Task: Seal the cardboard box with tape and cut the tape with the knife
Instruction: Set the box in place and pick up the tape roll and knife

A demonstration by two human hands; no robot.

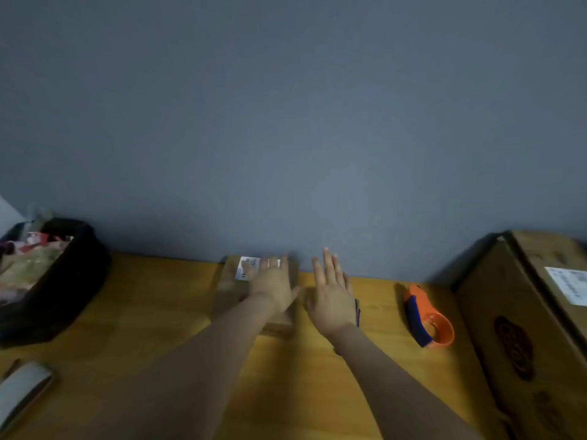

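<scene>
A white shipping label (248, 268) sits on the far end of the small cardboard box (232, 290), its print too blurred to read; a second white label (570, 284) on the large cardboard carton (521, 328) at 3 o'clock is equally illegible, though a dark round emblem is stamped on that carton's side. The small box lies at the centre of the yellow wooden counter (158, 306), its long axis running 6 to 12 o'clock, far end against the matte blue-grey wall (286, 122). The left hand (273, 289) lies flat on its top, fingers (273, 263) pressed together and extended over the label. Just beside the box at its 3 o'clock, the right hand (332, 296) is held palm down — fingers slightly spread, gripping nothing. Further toward 3 o'clock rests an orange-and-blue plastic tape dispenser (427, 317), a curved shell, long axis roughly 5 to 11 o'clock. A black bin (54, 290) of blurred packets stands at 9 o'clock.
</scene>
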